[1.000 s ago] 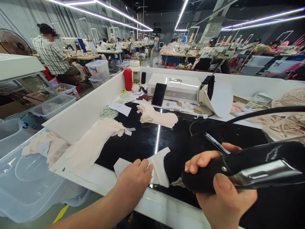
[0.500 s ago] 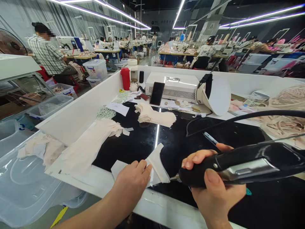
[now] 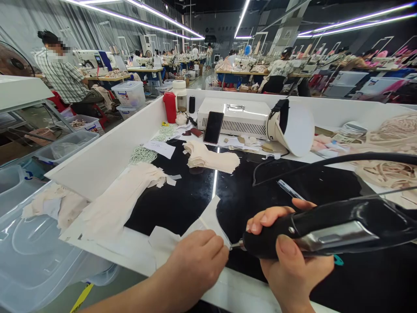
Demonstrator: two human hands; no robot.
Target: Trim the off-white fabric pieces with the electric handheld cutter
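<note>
My right hand [image 3: 289, 256] is wrapped round a black corded cutting tool [image 3: 329, 226], thumb on its side, with the metal tip pointing left at the edge of a pale fabric piece [image 3: 208, 219]. My left hand [image 3: 195, 261] lies on that fabric piece near the table's front edge, fingers bent and pressing it down right beside the tool's tip. The fabric lies partly on the black table top [image 3: 182, 195] and partly on the white rim.
A stack of beige fabric pieces [image 3: 210, 158] lies mid-table, another heap [image 3: 127, 195] at the left. Behind stand a white machine [image 3: 237, 117], a phone [image 3: 213, 127], a red bottle [image 3: 170, 107] and a white lamp shade [image 3: 291, 128]. Clear plastic bins [image 3: 35, 243] sit at left. Other people work at distant tables.
My left hand has slid right and nearer along the fabric piece, turning it. The tool's tip in my right hand has followed the fabric's edge, staying against it.
</note>
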